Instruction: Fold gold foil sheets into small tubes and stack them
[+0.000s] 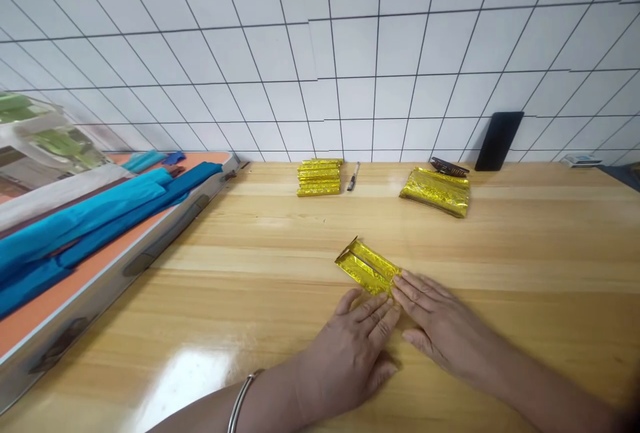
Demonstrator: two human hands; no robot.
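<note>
A shiny gold foil sheet [367, 267], folded into a strip with a seam along its middle, lies at an angle on the wooden table. My left hand [350, 346], with a metal bangle at the wrist, rests its fingertips on the sheet's near edge. My right hand [443, 326] presses its fingertips on the sheet's right end. Both hands are palm down with fingers extended, and neither grasps the foil. The fingertips hide part of the sheet's lower right end.
Behind the sheet, folded gold strips [319, 178], a pen [353, 177], a gold foil stack [436, 191], a dark clip [449, 167] and a black phone-like object [499, 141] line the wall. Blue cloth [115, 209] fills a raised tray [150, 246] at left.
</note>
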